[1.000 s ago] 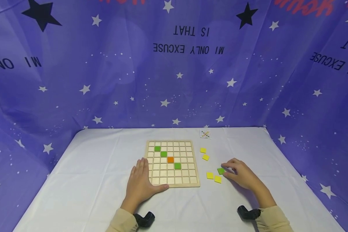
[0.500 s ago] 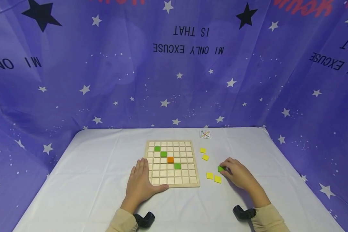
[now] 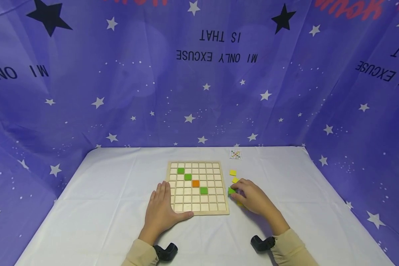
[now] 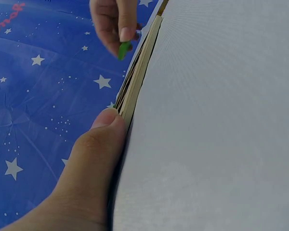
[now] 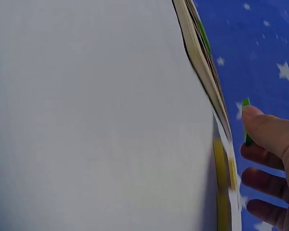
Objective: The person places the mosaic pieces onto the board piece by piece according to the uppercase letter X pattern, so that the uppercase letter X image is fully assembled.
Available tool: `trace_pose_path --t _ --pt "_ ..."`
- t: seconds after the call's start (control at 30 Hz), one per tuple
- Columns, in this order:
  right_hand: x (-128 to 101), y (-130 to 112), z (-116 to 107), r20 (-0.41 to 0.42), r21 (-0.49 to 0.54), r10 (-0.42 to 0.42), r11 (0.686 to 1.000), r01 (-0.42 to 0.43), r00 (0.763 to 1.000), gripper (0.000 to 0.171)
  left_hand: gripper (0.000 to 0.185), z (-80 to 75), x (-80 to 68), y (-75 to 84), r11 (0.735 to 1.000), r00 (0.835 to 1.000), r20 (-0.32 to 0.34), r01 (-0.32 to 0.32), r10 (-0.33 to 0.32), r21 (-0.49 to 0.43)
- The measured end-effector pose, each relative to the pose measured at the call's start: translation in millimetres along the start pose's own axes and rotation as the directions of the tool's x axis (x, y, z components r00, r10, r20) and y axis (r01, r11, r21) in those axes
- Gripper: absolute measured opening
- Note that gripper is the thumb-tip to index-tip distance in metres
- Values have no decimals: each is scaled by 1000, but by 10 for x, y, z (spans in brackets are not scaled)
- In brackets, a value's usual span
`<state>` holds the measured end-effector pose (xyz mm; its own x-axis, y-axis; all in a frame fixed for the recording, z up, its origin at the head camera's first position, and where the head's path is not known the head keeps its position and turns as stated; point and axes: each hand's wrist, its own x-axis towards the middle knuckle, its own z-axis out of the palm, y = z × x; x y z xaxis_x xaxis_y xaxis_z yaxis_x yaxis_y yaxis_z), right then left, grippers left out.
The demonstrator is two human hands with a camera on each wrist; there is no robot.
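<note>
Green and square, a thin tile [image 3: 231, 191] is pinched between the thumb and fingers of the right hand [image 3: 254, 199], raised above the cloth just beside the board's right edge. Its top sticks out past the thumb in the right wrist view, where the lower fingers stand apart from one another. The left hand [image 3: 159, 208] is spread: its straight fingers lie together along the left edge of the pale wooden board [image 3: 224, 212], its thumb stretched out and touching the near edge. Set into the grid, three green squares [image 3: 187, 176] and one orange square [image 3: 195, 183] run in a diagonal. Yellow tiles [image 3: 232, 172] lie to the right, some partly hidden by the right hand. Beyond them is a small patterned card [image 3: 235, 154] on white cloth [image 3: 103, 207].
</note>
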<state>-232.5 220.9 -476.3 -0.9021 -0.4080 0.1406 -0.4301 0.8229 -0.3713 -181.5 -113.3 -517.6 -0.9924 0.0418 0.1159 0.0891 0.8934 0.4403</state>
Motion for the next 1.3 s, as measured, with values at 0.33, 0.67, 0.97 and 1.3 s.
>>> trace_pose_path --t 0.33,0.67,0.97,1.3 --pt "116 -365 183 -5 1 -151 989 151 989 26 150 -6 -1 10 1000 1000 -2 2 -2 12" --pt "156 -479 249 24 -43 -193 980 194 981 25 150 0 2 0 1000 1000 -3 0 0 3" --pt "169 -479 262 27 -13 -188 982 189 982 24 148 2 2 12 1000 1000 -25 -8 8 0" --pt "177 -459 277 50 76 -144 987 140 988 25 148 17 6 8 1000 999 -34 -11 11 -1"
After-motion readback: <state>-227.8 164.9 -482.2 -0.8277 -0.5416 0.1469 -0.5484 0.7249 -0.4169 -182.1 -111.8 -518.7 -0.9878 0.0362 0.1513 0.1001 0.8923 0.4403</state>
